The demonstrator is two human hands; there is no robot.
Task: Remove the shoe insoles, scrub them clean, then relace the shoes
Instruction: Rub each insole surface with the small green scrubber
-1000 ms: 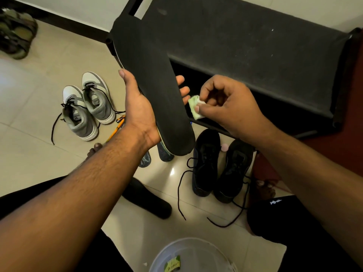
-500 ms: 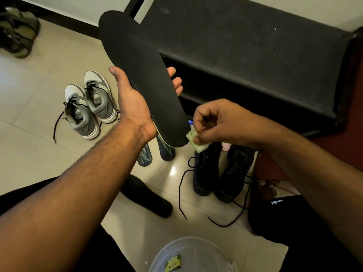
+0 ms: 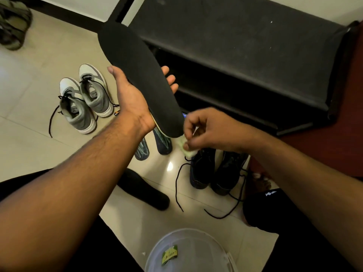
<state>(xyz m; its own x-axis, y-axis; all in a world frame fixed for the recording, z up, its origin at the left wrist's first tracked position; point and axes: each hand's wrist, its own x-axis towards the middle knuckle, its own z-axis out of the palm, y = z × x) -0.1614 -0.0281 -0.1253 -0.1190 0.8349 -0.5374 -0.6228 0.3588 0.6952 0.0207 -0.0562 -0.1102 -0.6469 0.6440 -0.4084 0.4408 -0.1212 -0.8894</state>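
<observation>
My left hand (image 3: 130, 97) holds a long black insole (image 3: 137, 71) from below, thumb on its near edge and fingertips showing past the far edge. My right hand (image 3: 206, 128) pinches a small pale green scrub pad (image 3: 186, 149) against the insole's heel end. A second black insole (image 3: 143, 189) lies on the floor below. Two black shoes (image 3: 214, 167) with loose laces stand under my right hand. Two grey-white sneakers (image 3: 84, 101) stand at left.
A black shoe rack (image 3: 245, 46) fills the upper right. Two dark patterned insoles (image 3: 153, 146) lie on the tiles. A white bucket (image 3: 188, 252) with a green label sits at the bottom edge. Sandals (image 3: 13, 24) lie top left. My knees flank the scene.
My right hand moved the pad down from the insole's middle edge to its heel end. My left hand shifted the insole slightly up and left.
</observation>
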